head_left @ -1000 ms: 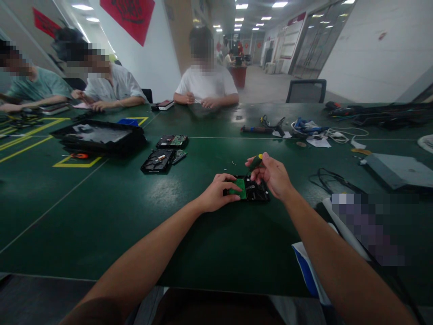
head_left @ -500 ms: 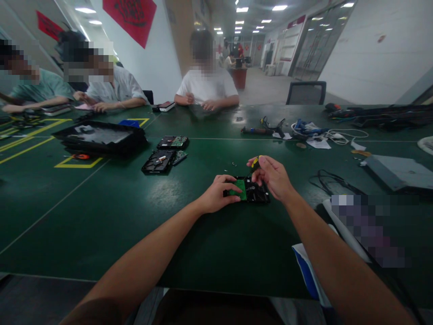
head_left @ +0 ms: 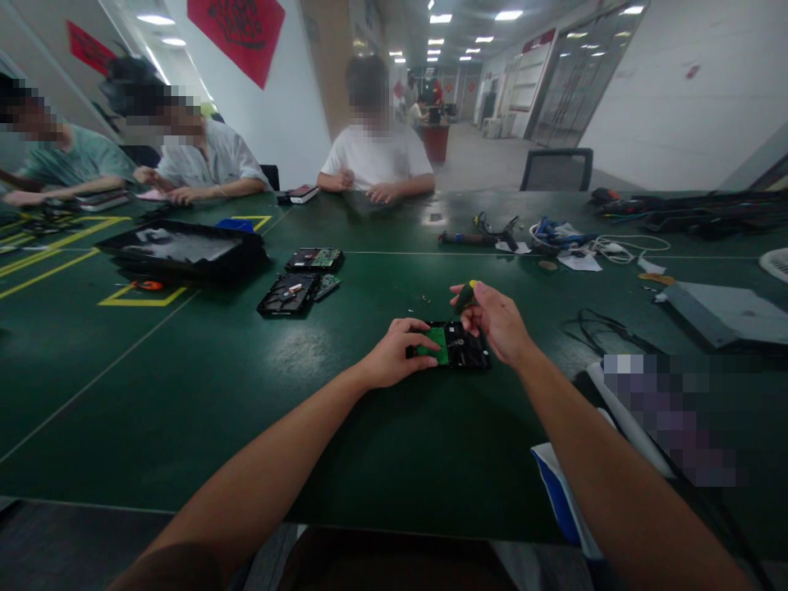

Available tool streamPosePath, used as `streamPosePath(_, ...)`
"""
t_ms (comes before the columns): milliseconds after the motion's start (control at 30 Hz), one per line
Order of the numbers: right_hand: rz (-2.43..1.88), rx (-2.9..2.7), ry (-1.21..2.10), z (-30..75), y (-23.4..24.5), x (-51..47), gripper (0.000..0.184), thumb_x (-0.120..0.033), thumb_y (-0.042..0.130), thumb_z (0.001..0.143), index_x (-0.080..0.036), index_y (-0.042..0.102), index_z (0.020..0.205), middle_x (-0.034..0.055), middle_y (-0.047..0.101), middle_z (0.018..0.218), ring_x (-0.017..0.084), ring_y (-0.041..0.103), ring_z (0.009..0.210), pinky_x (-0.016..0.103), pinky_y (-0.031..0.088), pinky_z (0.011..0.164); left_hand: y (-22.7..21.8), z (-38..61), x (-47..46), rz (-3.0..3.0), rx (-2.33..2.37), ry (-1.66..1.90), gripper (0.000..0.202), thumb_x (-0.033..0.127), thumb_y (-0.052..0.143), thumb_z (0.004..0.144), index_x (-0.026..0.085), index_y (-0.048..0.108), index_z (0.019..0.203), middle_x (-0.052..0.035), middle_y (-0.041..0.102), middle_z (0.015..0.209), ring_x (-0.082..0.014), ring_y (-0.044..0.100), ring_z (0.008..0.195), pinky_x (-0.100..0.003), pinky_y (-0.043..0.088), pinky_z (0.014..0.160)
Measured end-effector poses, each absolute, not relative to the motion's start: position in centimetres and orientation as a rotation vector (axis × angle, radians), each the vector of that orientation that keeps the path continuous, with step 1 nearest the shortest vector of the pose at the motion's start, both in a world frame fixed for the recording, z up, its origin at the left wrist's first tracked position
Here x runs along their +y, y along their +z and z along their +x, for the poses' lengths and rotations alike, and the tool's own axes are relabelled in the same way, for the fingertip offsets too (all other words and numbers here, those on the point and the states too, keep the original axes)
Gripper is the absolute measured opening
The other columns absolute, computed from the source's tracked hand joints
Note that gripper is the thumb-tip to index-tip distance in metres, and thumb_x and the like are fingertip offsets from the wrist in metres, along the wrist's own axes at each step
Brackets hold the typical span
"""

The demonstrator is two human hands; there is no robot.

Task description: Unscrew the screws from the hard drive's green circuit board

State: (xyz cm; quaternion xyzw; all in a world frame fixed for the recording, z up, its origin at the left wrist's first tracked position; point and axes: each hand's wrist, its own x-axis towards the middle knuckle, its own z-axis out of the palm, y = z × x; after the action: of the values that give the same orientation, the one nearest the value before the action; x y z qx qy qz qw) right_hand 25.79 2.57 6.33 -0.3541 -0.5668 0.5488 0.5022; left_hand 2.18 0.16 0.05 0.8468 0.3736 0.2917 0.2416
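Note:
A black hard drive (head_left: 469, 348) with a green circuit board (head_left: 437, 338) lies flat on the table before me. My left hand (head_left: 400, 353) grips its left end, fingers over the board and thumb by the near edge. Above the drive's far side, my right hand (head_left: 497, 324) pinches the handle of a dark green and yellow screwdriver (head_left: 465, 297). The handle leans a little, and its tip is hidden or too small to make out. Just beyond the drive lie several tiny screws (head_left: 424, 300).
Two opened hard drives, one an empty-looking black casing (head_left: 286, 294), lie to the left. Behind them stands a black tray (head_left: 185, 246). A grey metal box (head_left: 726, 312) and cables (head_left: 607, 246) are on the right. Co-workers (head_left: 377, 164) sit across the green table (head_left: 246, 410).
The screwdriver handle has turned in my right fingers, so its yellow shows mainly at the top now. My left hand and the hard drive have stayed put.

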Motion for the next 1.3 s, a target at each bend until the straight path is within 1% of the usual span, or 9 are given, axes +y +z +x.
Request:
streamPosePath(100,-0.870,-1.398,1.322,25.79,6.36,2.48,0.041,-0.059,0.059,0.095,-0.024,0.073,0.109,0.0070,0.072,0.098,0.010,0.056,0.057,0.025,0.035,0.041,0.18,2.20,0.07,2.312,1.024,0.803,0.026,0.039,0.078,0.088,0.031,0.076,0.113,-0.0073,0.053,0.137,-0.0308,0.044,0.134,-0.054,0.037,0.115)
streamPosePath(267,-0.821,-1.357,1.369,25.67,6.38,2.37,0.035,-0.055,0.065,0.093,-0.022,0.069,0.104,0.0082,0.073,0.106,0.012,0.063,0.062,0.025,0.043,0.046,0.39,2.17,0.01,2.321,1.022,0.787,0.026,0.038,0.079,0.088,0.030,0.077,0.112,-0.0074,0.053,0.137,-0.0312,0.044,0.134,-0.054,0.037,0.115)
streamPosePath(400,-0.781,-1.312,1.395,25.61,6.24,2.42,0.040,-0.059,0.060,0.095,-0.021,0.069,0.104,0.0085,0.073,0.104,0.011,0.065,0.060,0.025,0.046,0.048,0.56,2.20,-0.07,2.319,1.022,0.794,0.025,0.037,0.078,0.088,0.030,0.077,0.112,-0.0077,0.053,0.137,-0.0310,0.044,0.133,-0.054,0.037,0.115)
streamPosePath(500,-0.783,-1.309,1.411,25.71,6.22,2.50,0.045,-0.063,0.056,0.096,-0.021,0.071,0.105,0.0083,0.072,0.103,0.010,0.061,0.057,0.025,0.043,0.044,0.70,2.24,-0.18,2.321,1.018,0.801,0.025,0.037,0.078,0.089,0.030,0.077,0.112,-0.0078,0.054,0.136,-0.0305,0.044,0.133,-0.054,0.038,0.115)
streamPosePath(700,-0.821,-1.334,1.382,25.85,6.26,2.46,0.038,-0.058,0.064,0.093,-0.023,0.072,0.104,0.0044,0.070,0.093,0.009,0.057,0.056,0.021,0.036,0.040,0.47,2.24,-0.11,2.324,1.031,0.794,0.026,0.037,0.078,0.088,0.030,0.076,0.113,-0.0077,0.053,0.137,-0.0302,0.044,0.134,-0.053,0.037,0.115)
streamPosePath(867,-0.776,-1.331,1.371,25.59,6.29,2.31,0.033,-0.055,0.069,0.090,-0.022,0.066,0.095,0.0050,0.072,0.107,0.010,0.066,0.061,0.022,0.045,0.046,0.41,2.23,-0.04,2.324,1.033,0.789,0.027,0.038,0.079,0.087,0.030,0.077,0.112,-0.0076,0.054,0.137,-0.0303,0.044,0.134,-0.052,0.037,0.116)
streamPosePath(1000,-0.760,-1.288,1.407,25.55,6.31,2.39,0.041,-0.063,0.061,0.092,-0.022,0.064,0.097,0.0067,0.074,0.102,0.012,0.067,0.062,0.025,0.050,0.050,0.75,2.26,-0.19,2.330,1.041,0.779,0.025,0.037,0.078,0.088,0.030,0.077,0.112,-0.0078,0.054,0.137,-0.0303,0.044,0.134,-0.053,0.038,0.115)
streamPosePath(1100,-0.766,-1.277,1.426,25.67,6.36,2.51,0.047,-0.067,0.055,0.094,-0.021,0.066,0.102,0.0077,0.074,0.098,0.013,0.065,0.060,0.026,0.049,0.048,0.83,2.24,-0.23,2.326,1.038,0.784,0.025,0.037,0.078,0.088,0.030,0.076,0.112,-0.0077,0.054,0.136,-0.0299,0.045,0.134,-0.052,0.038,0.115)
streamPosePath(1300,-0.805,-1.322,1.406,25.76,6.51,2.45,0.043,-0.061,0.058,0.095,-0.021,0.071,0.104,0.0096,0.073,0.104,0.011,0.061,0.059,0.025,0.042,0.044,0.67,2.17,-0.13,2.318,1.030,0.778,0.026,0.038,0.078,0.088,0.030,0.076,0.113,-0.0075,0.052,0.138,-0.0305,0.043,0.135,-0.053,0.037,0.115)
